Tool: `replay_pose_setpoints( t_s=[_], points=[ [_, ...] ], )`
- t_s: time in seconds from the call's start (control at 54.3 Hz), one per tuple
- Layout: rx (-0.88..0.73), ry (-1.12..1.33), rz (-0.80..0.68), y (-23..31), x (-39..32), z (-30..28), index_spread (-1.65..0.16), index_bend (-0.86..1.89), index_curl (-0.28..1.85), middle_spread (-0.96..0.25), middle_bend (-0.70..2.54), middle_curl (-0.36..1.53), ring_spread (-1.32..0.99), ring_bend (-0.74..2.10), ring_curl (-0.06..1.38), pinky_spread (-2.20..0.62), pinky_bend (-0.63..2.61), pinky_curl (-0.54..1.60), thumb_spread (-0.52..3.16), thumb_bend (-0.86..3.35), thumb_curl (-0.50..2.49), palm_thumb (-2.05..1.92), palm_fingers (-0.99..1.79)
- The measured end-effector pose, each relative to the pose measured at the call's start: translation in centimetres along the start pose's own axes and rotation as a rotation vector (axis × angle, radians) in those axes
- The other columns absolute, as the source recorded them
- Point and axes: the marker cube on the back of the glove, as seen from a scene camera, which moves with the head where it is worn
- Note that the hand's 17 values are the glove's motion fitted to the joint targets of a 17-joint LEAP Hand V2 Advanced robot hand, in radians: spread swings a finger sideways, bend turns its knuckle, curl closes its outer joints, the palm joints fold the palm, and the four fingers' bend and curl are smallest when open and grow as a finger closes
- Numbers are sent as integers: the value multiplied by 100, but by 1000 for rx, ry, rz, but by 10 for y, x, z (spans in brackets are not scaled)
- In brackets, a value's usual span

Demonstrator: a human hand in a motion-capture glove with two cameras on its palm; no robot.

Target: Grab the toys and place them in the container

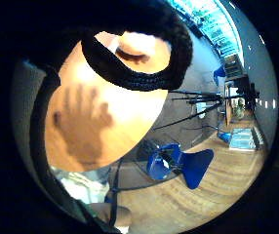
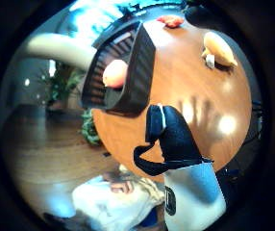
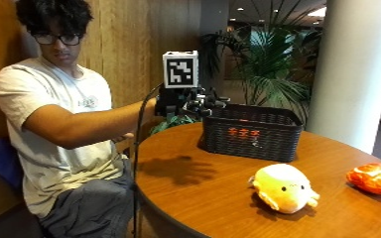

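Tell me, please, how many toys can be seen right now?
3: a yellow plush toy and an orange-red toy lie on the table; an orange toy sits in the black basket. The basket's walls may hide more.

The person sits at the left of the scene, right arm stretched forward and raised at about chest height, forearm roughly level. The gloved right hand (image 3: pixel 194 105) hangs in the air with palm turned down and fingers (image 3: pixel 212 103) spread and relaxed, holding nothing. In the thumb side palm view a gloved finger (image 2: pixel 173 134) points outward. The other hand cannot be clearly seen.
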Motion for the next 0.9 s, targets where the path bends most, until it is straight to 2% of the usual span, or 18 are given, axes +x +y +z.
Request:
replay_pose_setpoints(
  t_s=[0.129, 0.239, 0.295, 0.35, 0.461, 0.608, 0.792, 0.903],
  points=[
    [-2, 30, -28, 1, 3, 0, -21, 38, 15, -1, 10, 3, 1, 14, 1, 4, 67, 19, 86, 13, 9, 16, -6],
    [0, -4, 11, -1, 0, -1, -26, 41, 20, -1, 12, 6, 1, 16, 2, 5, 73, 23, 110, 13, 13, 16, -10],
    [-3, 54, -20, 0, 7, 1, -27, 41, 22, -1, 12, 7, 1, 17, 3, 5, 73, 24, 118, 12, 15, 15, -11],
    [-8, 117, -73, 2, 13, 3, -27, 41, 24, -2, 12, 8, 1, 17, 4, 5, 74, 25, 123, 11, 17, 15, -12],
    [-4, 45, 45, -3, 6, 1, -29, 41, 27, -2, 12, 10, 1, 17, 6, 5, 75, 27, 131, 10, 20, 14, -13],
    [-12, 24, 54, -10, 11, 0, -29, 39, 30, -2, 12, 12, 2, 17, 8, 5, 75, 28, 135, 8, 23, 14, -13],
    [0, -76, 63, -53, 36, -2, -29, 32, 33, -1, 12, 14, 2, 17, 10, 6, 77, 30, 138, 5, 26, 15, -15],
    [-23, -118, 156, -93, 64, 1, -29, 10, 28, -1, 11, 14, 2, 19, 13, 7, 87, 33, 137, 3, 28, 15, -23]
  ],
)
